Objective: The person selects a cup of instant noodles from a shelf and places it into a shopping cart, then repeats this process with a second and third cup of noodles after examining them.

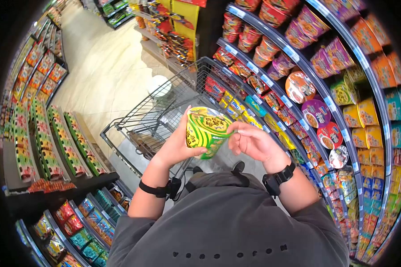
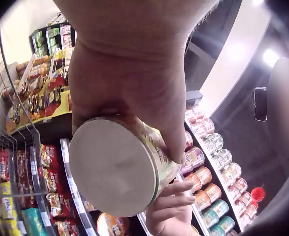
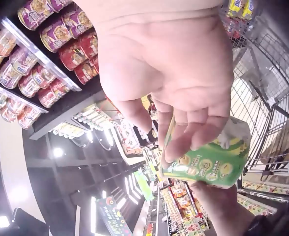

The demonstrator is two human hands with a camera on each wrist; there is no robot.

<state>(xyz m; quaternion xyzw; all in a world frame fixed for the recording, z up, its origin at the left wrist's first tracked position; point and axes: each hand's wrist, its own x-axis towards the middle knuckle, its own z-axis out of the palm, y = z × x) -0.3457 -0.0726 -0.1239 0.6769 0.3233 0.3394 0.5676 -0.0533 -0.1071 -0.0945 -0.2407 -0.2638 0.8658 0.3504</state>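
Note:
A green and yellow instant noodle cup [image 1: 205,133] is held up in front of the body. My left hand [image 1: 177,141] grips it from the left, its thumb along the near side. In the left wrist view, the cup's plain pale round end [image 2: 112,167] faces the camera. On the other side, my right hand [image 1: 254,141] reaches the cup's right edge with loosely bent fingers, the index fingertip right at the rim. The right wrist view has these fingers [image 3: 196,130] overlapping the green printed side of the cup [image 3: 208,164].
Beyond the hands stands a wire shopping cart [image 1: 160,107]. Shelves of noodle cups and packets [image 1: 294,89] curve along the right. Stepped displays [image 1: 53,142] and snack racks [image 1: 75,218] line the left. Pale aisle floor [image 1: 102,58] stretches ahead, beside a yellow snack stand [image 1: 182,26].

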